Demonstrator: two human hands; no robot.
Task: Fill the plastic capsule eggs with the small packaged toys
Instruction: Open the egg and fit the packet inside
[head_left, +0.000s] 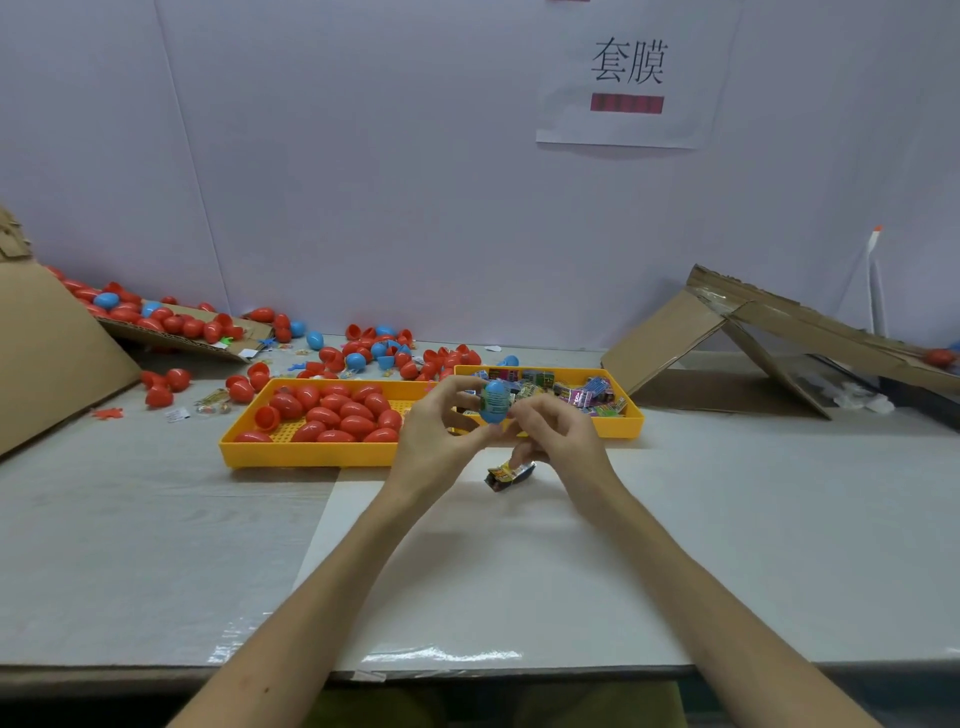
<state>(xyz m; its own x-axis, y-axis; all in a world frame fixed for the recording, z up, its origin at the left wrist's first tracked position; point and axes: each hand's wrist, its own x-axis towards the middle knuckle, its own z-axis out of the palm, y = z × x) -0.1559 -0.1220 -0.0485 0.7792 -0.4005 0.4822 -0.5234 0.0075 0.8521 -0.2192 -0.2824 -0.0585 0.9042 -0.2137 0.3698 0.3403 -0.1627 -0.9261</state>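
Blue egg (493, 402) is held over the counter (156, 519), pinched by both hands: the left hand (436, 436) curls round its left side and the right hand (556, 436) grips its right. One packet (509, 474) sits under the right hand's lower fingers. Red eggs (337, 415) fill the left tray (311, 457), and toys (576, 397) fill the right tray (631, 422).
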